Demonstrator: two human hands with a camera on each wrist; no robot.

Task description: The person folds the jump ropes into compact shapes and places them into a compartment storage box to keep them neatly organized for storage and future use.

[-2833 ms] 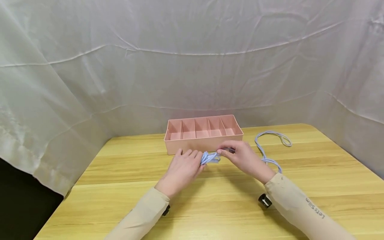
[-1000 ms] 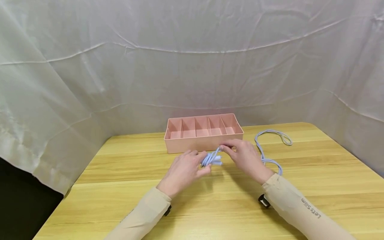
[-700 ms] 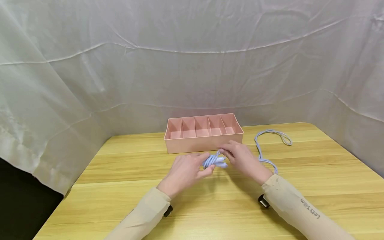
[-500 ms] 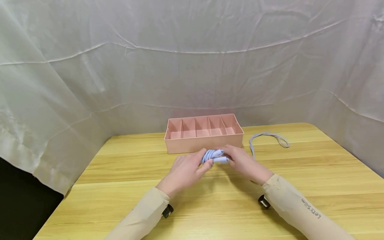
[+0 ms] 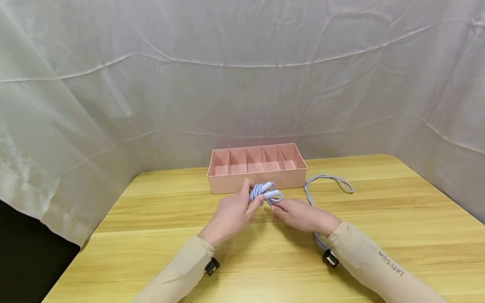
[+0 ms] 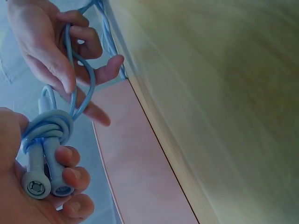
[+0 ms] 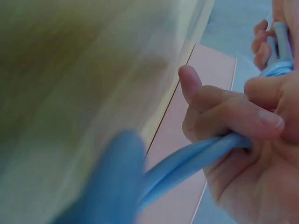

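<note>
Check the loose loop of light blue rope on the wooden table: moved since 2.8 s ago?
Yes. The loose loop of light blue rope has slid left toward the pink divided plastic box; its near bend now lies close to the box's right corner, where before a clear gap separated them.

A pale blue cord (image 5: 265,192) sits at frame centre before a pink divided tray (image 5: 257,180). The table (image 5: 151,235) below is yellow wood-grain, the sleeves (image 5: 373,265) beige, the backdrop (image 5: 242,75) above white-grey.
</note>
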